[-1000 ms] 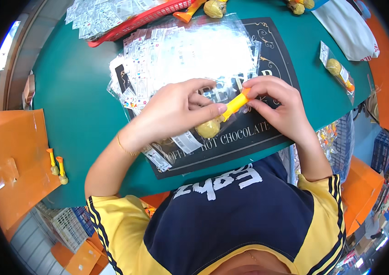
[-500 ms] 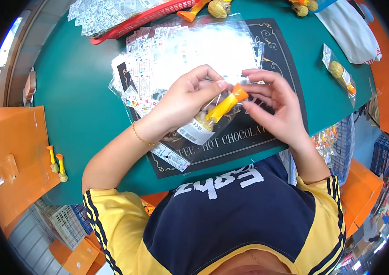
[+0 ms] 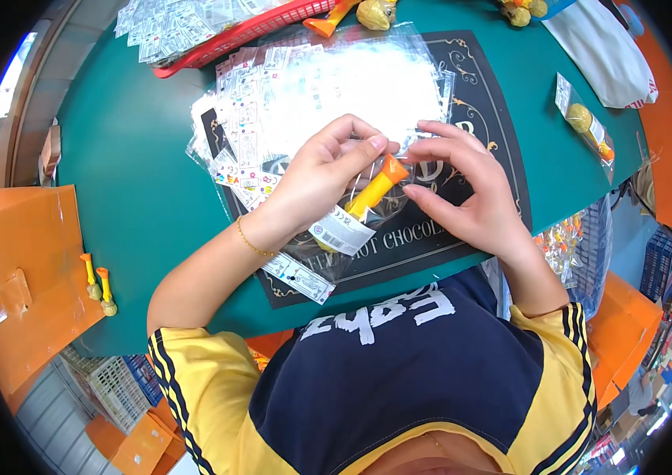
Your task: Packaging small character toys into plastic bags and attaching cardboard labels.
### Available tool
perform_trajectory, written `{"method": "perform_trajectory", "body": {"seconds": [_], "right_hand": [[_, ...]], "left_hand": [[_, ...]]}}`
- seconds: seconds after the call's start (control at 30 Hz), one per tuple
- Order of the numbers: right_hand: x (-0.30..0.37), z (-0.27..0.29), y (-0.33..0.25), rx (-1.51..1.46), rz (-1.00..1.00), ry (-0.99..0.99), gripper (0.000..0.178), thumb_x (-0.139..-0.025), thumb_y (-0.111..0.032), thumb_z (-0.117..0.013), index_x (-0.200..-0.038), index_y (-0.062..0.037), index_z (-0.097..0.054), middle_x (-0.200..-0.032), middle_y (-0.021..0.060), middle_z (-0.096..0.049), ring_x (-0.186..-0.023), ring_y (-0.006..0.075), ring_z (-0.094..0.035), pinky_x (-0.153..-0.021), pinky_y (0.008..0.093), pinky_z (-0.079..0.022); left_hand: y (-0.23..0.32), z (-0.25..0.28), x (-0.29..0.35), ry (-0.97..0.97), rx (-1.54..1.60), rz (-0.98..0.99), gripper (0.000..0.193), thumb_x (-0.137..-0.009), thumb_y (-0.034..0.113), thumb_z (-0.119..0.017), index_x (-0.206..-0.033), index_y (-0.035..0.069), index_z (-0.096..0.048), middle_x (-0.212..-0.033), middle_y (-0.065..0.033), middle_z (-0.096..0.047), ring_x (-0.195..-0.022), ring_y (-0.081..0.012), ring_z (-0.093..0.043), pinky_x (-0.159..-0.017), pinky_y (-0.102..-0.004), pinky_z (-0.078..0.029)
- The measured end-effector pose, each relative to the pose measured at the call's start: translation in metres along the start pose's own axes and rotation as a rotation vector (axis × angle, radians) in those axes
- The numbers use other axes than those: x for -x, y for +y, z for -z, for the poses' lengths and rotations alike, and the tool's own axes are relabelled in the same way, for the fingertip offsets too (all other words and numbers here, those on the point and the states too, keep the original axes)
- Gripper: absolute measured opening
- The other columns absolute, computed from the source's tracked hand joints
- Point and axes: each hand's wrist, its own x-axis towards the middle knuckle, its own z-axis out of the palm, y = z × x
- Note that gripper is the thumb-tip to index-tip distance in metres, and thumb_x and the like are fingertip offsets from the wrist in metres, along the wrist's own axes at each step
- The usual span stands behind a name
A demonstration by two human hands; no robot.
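My left hand [image 3: 332, 170] pinches the upper edge of a clear plastic bag [image 3: 387, 207] between thumb and fingers. Inside the bag is a toy with a yellow shaft and a flared orange end [image 3: 375, 190]; its lower end is hidden behind a white printed label [image 3: 341, 232]. To the right of the bag, my right hand [image 3: 466, 186] is curved with thumb and fingers apart, the fingertips close to the orange end. Beneath both hands, a pile of flat clear bags with printed labels [image 3: 245, 119] lies on a black placemat [image 3: 502, 158].
A red basket [image 3: 245, 37] of labelled bags stands at the far left of the green table [image 3: 130, 150]. Another bagged toy [image 3: 587, 125] lies at the right, near a white cloth bag [image 3: 601, 55]. Two loose toys [image 3: 104, 293] lie by an orange board [image 3: 31, 261].
The bag and toy have shifted slightly left and down in my left hand, and the toy sits deeper in the bag. My right hand has moved slightly left, its fingers less blurred.
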Motion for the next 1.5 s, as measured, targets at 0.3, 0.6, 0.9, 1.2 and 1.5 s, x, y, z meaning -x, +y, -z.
{"method": "perform_trajectory", "body": {"seconds": [0.3, 0.6, 0.9, 1.2, 1.5], "right_hand": [[-0.002, 0.01, 0.006, -0.162, -0.208, -0.196, 0.037, -0.071, -0.008, -0.079, -0.103, -0.0011, -0.062, -0.094, 0.006, -0.061, -0.088, 0.0189, -0.059, -0.078, 0.0301, -0.047], [-0.002, 0.004, 0.01, 0.057, -0.066, -0.009, 0.033, -0.067, -0.009, -0.081, -0.095, -0.0067, -0.063, -0.096, 0.0055, -0.057, -0.091, 0.0191, -0.055, -0.078, 0.0315, -0.044], [-0.005, 0.012, 0.007, -0.175, -0.203, -0.224, 0.029, -0.074, -0.009, -0.079, -0.096, -0.0026, -0.062, -0.072, -0.0013, -0.06, -0.078, 0.0113, -0.056, -0.075, 0.0265, -0.042], [-0.012, 0.015, 0.003, -0.44, -0.579, -0.348, 0.026, -0.085, -0.011, -0.072, -0.107, -0.0009, -0.062, -0.071, -0.0007, -0.064, -0.066, 0.0024, -0.056, -0.059, 0.0167, -0.041], [-0.011, 0.008, 0.001, -0.683, -0.678, -0.337, 0.028, -0.091, -0.009, -0.064, -0.116, 0.0022, -0.063, -0.09, 0.0086, -0.071, -0.076, 0.0095, -0.066, -0.069, 0.0191, -0.051]], "left_hand": [[0.001, -0.007, 0.006, 0.0, -0.09, -0.012, 0.018, -0.1, 0.018, -0.051, -0.108, 0.002, -0.053, -0.1, -0.0089, -0.066, -0.081, -0.014, -0.068, -0.07, -0.0232, -0.052], [-0.002, -0.003, 0.005, -0.031, -0.113, -0.019, 0.018, -0.1, 0.02, -0.05, -0.107, 0.003, -0.053, -0.103, -0.0092, -0.066, -0.086, -0.011, -0.065, -0.069, -0.0204, -0.05], [0.004, -0.013, 0.006, -0.031, -0.083, 0.023, 0.02, -0.1, 0.021, -0.051, -0.107, 0.003, -0.053, -0.087, -0.0054, -0.067, -0.075, -0.0046, -0.058, -0.064, -0.0187, -0.045], [0.002, -0.018, 0.005, 0.002, -0.142, -0.086, 0.018, -0.096, 0.014, -0.058, -0.107, 0.0, -0.058, -0.09, -0.0042, -0.066, -0.085, -0.0075, -0.062, -0.074, -0.0195, -0.05], [0.0, -0.019, 0.007, 0.086, -0.314, -0.187, 0.02, -0.089, 0.015, -0.067, -0.102, 0.0, -0.069, -0.097, -0.0067, -0.068, -0.086, -0.0097, -0.063, -0.076, -0.0236, -0.052]]}}
